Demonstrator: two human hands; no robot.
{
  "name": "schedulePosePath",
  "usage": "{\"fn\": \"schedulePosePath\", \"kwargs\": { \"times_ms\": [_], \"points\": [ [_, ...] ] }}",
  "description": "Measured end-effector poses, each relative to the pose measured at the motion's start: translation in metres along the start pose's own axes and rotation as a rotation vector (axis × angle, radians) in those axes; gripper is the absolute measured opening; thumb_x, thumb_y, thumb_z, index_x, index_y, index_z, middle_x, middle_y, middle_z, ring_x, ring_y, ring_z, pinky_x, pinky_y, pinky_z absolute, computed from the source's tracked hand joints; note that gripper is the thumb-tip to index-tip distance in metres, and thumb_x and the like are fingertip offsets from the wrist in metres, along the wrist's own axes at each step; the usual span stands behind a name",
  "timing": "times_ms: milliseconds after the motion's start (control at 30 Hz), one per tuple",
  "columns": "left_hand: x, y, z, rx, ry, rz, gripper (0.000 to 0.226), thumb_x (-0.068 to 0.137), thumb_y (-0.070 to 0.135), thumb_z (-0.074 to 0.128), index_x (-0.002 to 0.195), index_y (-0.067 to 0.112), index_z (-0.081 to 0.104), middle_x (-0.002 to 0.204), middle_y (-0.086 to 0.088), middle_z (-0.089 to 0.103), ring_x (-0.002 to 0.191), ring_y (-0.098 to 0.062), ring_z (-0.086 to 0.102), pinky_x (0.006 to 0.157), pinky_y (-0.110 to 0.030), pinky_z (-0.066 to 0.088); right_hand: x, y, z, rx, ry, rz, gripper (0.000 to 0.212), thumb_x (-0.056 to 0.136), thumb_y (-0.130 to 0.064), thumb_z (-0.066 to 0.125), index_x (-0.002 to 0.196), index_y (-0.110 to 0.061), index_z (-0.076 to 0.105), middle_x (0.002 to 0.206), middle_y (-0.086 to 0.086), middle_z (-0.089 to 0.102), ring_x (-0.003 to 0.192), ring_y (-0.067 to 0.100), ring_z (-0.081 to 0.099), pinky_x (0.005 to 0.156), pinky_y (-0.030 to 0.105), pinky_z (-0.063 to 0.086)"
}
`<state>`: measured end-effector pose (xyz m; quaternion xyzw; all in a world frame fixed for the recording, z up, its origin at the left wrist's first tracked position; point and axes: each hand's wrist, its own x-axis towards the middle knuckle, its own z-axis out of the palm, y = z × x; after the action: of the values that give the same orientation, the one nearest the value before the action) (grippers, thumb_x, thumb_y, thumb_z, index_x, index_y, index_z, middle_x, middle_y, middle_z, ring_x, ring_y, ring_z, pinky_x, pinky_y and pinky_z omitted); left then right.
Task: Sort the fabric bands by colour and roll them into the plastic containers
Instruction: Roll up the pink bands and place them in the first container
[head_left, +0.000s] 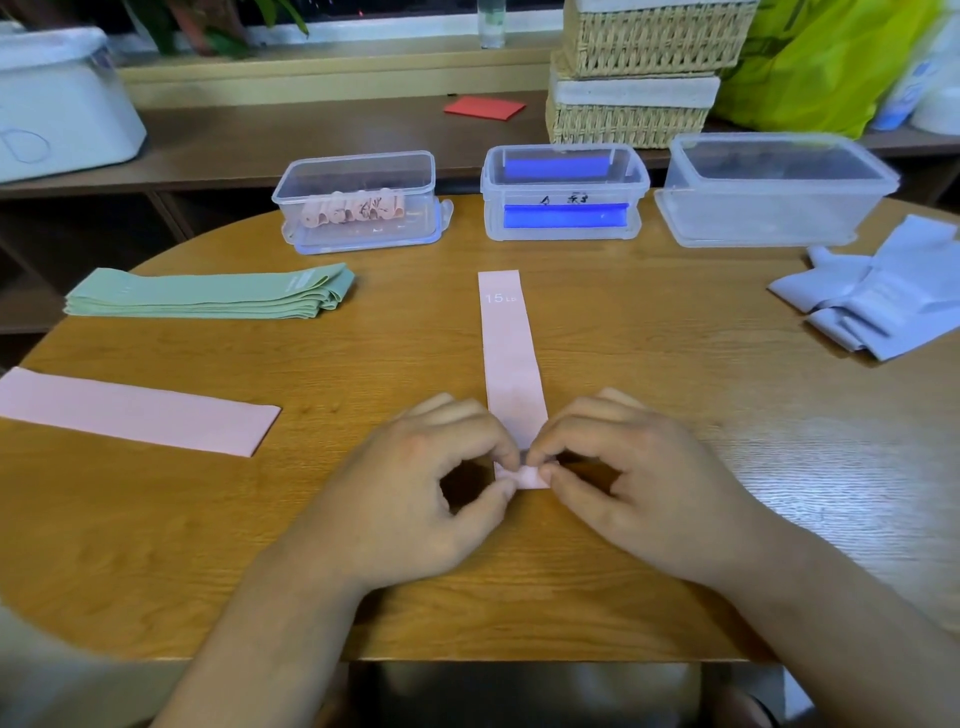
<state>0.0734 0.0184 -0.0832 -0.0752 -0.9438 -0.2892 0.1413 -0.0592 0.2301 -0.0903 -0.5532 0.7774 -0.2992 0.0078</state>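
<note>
Hands (524, 470), both pinching pink band (509, 353) end

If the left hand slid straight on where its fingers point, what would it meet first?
Probably the right hand: the left hand pinches the near end of the pink band, fingers aimed at the right fingertips, which look almost touching.

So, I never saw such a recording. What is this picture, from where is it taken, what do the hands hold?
There is no machine: a person works with bare hands. The camera sits on the person's head and looks down. The left hand and right hand pinch the near end of a pink band with their fingers, starting a roll. On the table lie another pink band, stacked green bands, grey-blue bands, and three clear plastic containers; one holds pink rolls.
</note>
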Motion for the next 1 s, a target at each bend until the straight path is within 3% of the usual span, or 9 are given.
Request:
{"fn": "schedulePosePath", "kwargs": {
  "times_ms": [133,367,633,800,1000],
  "points": [
    [0.0003,-0.0008,0.0020,0.041,-0.036,-0.016,0.013,0.091,0.035,0.078,0.101,0.037,0.070,0.103,0.023,0.064,0.105,-0.013,0.059,0.086,-0.037,0.050,-0.0009,0.0007,0.0002,0.004,-0.004,0.005,0.011,0.099,-0.028,0.073,0.105,-0.037,0.076,0.103,-0.024,0.062,0.101,0.009,0.056,0.083,0.024,0.046],
    [0.0001,-0.0002,0.0023,0.003,-0.064,-0.010,0.009,0.088,0.035,0.082,0.093,0.036,0.075,0.099,0.021,0.067,0.102,-0.011,0.062,0.088,-0.037,0.050,-0.0025,-0.0011,-0.0023,0.005,-0.072,-0.023,0.010,0.095,-0.036,0.071,0.101,-0.043,0.075,0.094,-0.026,0.063,0.099,0.006,0.058,0.087,0.036,0.047],
    [-0.0001,0.0006,0.0010,-0.037,-0.082,-0.011,0.010,0.087,0.037,0.085,0.089,0.037,0.076,0.092,0.020,0.066,0.096,-0.009,0.062,0.087,-0.028,0.044,-0.0032,-0.0008,-0.0050,0.011,-0.111,-0.035,0.013,0.091,-0.036,0.074,0.101,-0.044,0.075,0.097,-0.029,0.063,0.103,0.007,0.058,0.093,0.037,0.045],
    [-0.0011,-0.0012,0.0021,-0.048,-0.083,-0.011,0.010,0.085,0.037,0.086,0.090,0.037,0.077,0.089,0.018,0.064,0.093,-0.010,0.063,0.085,-0.033,0.048,-0.0058,0.0024,-0.0043,0.037,-0.106,-0.028,0.016,0.090,-0.035,0.077,0.102,-0.044,0.078,0.093,-0.028,0.063,0.100,0.010,0.059,0.093,0.038,0.046],
    [-0.0008,-0.0019,0.0024,-0.016,-0.053,-0.001,0.011,0.086,0.033,0.085,0.094,0.035,0.077,0.089,0.019,0.063,0.092,-0.011,0.062,0.081,-0.032,0.050,-0.0078,0.0047,-0.0029,0.012,-0.054,0.012,0.017,0.093,-0.040,0.073,0.107,-0.049,0.079,0.092,-0.025,0.062,0.100,0.009,0.058,0.094,0.030,0.041]
  ]
}}
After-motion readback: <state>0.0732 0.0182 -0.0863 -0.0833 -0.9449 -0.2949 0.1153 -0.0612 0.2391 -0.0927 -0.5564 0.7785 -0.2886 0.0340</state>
